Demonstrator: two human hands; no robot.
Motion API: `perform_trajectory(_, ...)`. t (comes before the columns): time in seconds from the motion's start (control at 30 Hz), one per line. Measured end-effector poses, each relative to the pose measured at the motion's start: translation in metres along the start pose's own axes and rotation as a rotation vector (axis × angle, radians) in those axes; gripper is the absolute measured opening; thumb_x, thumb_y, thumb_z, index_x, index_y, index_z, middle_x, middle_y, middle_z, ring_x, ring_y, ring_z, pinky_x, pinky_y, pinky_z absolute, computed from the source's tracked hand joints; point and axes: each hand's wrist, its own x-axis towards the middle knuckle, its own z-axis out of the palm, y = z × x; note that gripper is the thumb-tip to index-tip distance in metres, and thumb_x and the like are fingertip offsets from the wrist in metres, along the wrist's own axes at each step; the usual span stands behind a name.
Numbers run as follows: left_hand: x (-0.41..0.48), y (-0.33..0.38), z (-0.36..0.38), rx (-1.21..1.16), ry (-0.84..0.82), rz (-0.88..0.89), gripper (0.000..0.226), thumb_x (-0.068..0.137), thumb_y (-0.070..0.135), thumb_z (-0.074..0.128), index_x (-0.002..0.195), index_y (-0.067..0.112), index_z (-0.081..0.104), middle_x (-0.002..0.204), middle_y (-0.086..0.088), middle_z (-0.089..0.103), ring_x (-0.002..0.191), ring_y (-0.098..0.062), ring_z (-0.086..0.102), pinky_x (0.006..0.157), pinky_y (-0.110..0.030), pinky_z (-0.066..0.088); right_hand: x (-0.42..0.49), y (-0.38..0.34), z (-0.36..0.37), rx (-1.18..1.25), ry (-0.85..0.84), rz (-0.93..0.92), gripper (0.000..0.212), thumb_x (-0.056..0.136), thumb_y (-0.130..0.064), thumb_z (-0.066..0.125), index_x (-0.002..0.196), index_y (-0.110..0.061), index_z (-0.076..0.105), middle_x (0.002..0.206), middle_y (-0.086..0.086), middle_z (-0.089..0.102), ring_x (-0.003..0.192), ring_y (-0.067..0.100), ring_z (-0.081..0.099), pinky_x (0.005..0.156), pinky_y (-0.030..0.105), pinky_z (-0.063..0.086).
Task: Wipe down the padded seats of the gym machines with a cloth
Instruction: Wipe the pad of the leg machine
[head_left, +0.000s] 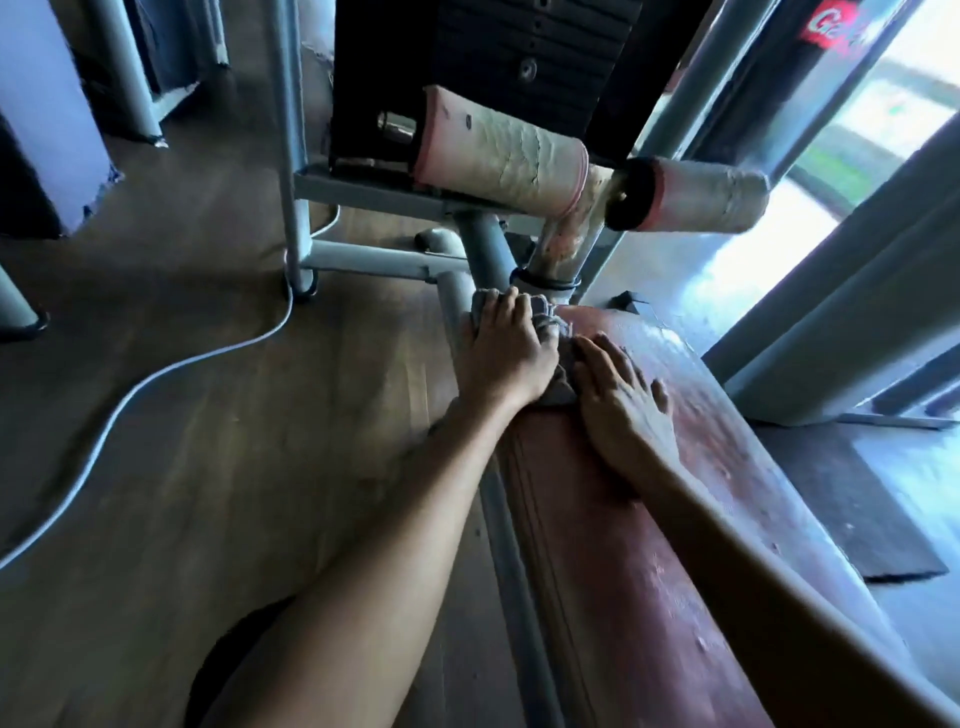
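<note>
The person is working at the far end of the red padded seat (649, 571), which is running from the lower right of the frame up toward the centre. The left hand (506, 353) is pressing down on a bunched grey cloth (551, 316) just above the middle of the frame, its fingers spread and only lightly bent over the crumpled fabric rather than closing round it. The right hand (618, 395) is lying flat and wide on the seat just right of it, holding nothing, with its fingertips touching the cloth's edge. Judging by where the cloth is sitting, the wipe is reaching the seat's top end beside the grey steel post (483, 249). Whether the long stretch nearer the camera is already clean is hard to tell, since its surface is showing pale scuffs and dull patches all along. The seat covering is looking like worn, smooth vinyl with a stitched seam along its left side, and it is catching window glare at upper right. The two cylindrical roller pads (498, 156) in the upper centre are looking cracked and faded, and are probably waiting for a wipe too, so the task seems to be only partly done. The cloth is looking soft, thin and wrinkled.
</note>
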Motion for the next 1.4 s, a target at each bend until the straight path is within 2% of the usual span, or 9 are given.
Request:
perform_trajectory(0.17,0.003,-0.008,-0.005,-0.301,0.021,-0.078,0.055,0.096,0.036,0.046,0.143,0.008,0.043,0.149,-0.01,0.043,0.142,-0.024,0.032,0.117,-0.042,0.024,-0.011,-0.002,-0.005,-0.023,-0.024,0.028,0.048,0.103,-0.052,0.019,0.151,-0.046,0.02,0.162,-0.021,0.008,0.149,0.001,-0.001,0.122,0.041,-0.001)
perform_trajectory(0.27,0.004,-0.017,-0.004,-0.646,0.062,-0.196,0.052,0.082,0.047,0.044,0.116,0.011,0.062,0.12,-0.015,0.064,0.117,-0.032,0.055,0.101,-0.047,0.043,-0.014,-0.002,-0.003,-0.068,-0.006,0.023,0.048,0.103,-0.052,0.019,0.151,-0.047,0.018,0.162,-0.022,0.007,0.149,-0.001,-0.001,0.123,0.039,0.0)
perform_trajectory(0.37,0.002,-0.027,0.008,-0.909,0.029,-0.289,0.033,0.08,0.043,0.047,0.096,0.019,0.06,0.107,-0.021,0.067,0.098,-0.035,0.063,0.091,-0.046,0.05,-0.015,-0.004,-0.003,-0.079,-0.005,0.036,0.048,0.104,-0.05,0.021,0.152,-0.045,0.02,0.163,-0.021,0.008,0.149,0.0,0.001,0.123,0.039,0.001)
perform_trajectory(0.57,-0.012,-0.044,-0.006,-1.344,-0.078,-0.429,0.025,0.105,0.029,0.039,0.114,0.014,0.057,0.078,0.008,0.064,0.067,0.0,0.06,0.065,-0.016,0.046,-0.034,-0.011,-0.006,-0.047,-0.037,0.033,0.049,0.105,-0.048,0.023,0.153,-0.042,0.02,0.164,-0.017,0.007,0.15,0.002,0.002,0.122,0.037,-0.001)
perform_trajectory(0.67,-0.032,-0.039,-0.009,-1.32,-0.157,-0.43,0.041,0.1,0.049,0.039,0.128,0.021,0.048,0.097,0.008,0.058,0.089,-0.01,0.059,0.084,-0.027,0.05,-0.046,-0.009,-0.005,-0.042,-0.038,0.005,0.049,0.105,-0.048,0.023,0.154,-0.042,0.018,0.164,-0.017,0.006,0.15,0.002,0.001,0.123,0.037,-0.001)
perform_trajectory(0.83,-0.048,-0.031,0.025,-1.237,0.088,-0.371,0.079,0.08,0.065,0.045,0.134,0.008,0.045,0.132,-0.021,0.054,0.126,-0.034,0.051,0.111,-0.048,0.036,-0.044,-0.012,-0.005,-0.082,-0.052,0.004,0.05,0.105,-0.046,0.023,0.154,-0.04,0.016,0.164,-0.014,0.006,0.15,0.004,0.002,0.122,0.039,-0.001)
perform_trajectory(1.07,-0.046,-0.025,0.014,-1.234,0.088,-0.332,0.077,0.078,0.06,0.042,0.131,0.004,0.048,0.127,-0.019,0.054,0.118,-0.027,0.052,0.111,-0.053,0.034,-0.045,-0.012,-0.006,-0.064,-0.049,-0.007,0.051,0.105,-0.046,0.022,0.155,-0.039,0.016,0.165,-0.013,0.004,0.151,0.005,0.001,0.122,0.041,-0.002)
perform_trajectory(1.23,-0.115,-0.001,-0.003,-1.269,0.088,-0.316,0.044,0.098,0.027,0.045,0.134,0.001,0.047,0.125,-0.01,0.056,0.118,-0.022,0.052,0.109,-0.035,0.036,-0.044,-0.011,-0.006,-0.066,-0.051,-0.011,0.051,0.105,-0.046,0.022,0.155,-0.038,0.016,0.165,-0.01,0.005,0.151,0.008,0.004,0.123,0.043,0.001)
perform_trajectory(1.4,-0.07,-0.022,0.018,-1.272,0.103,-0.338,0.07,0.082,0.056,0.045,0.129,0.005,0.051,0.127,-0.015,0.058,0.121,-0.029,0.054,0.11,-0.051,0.037,-0.047,-0.008,-0.006,-0.016,-0.045,-0.029,0.052,0.104,-0.048,0.024,0.154,-0.037,0.02,0.165,-0.011,0.009,0.151,0.007,0.006,0.123,0.041,0.005)
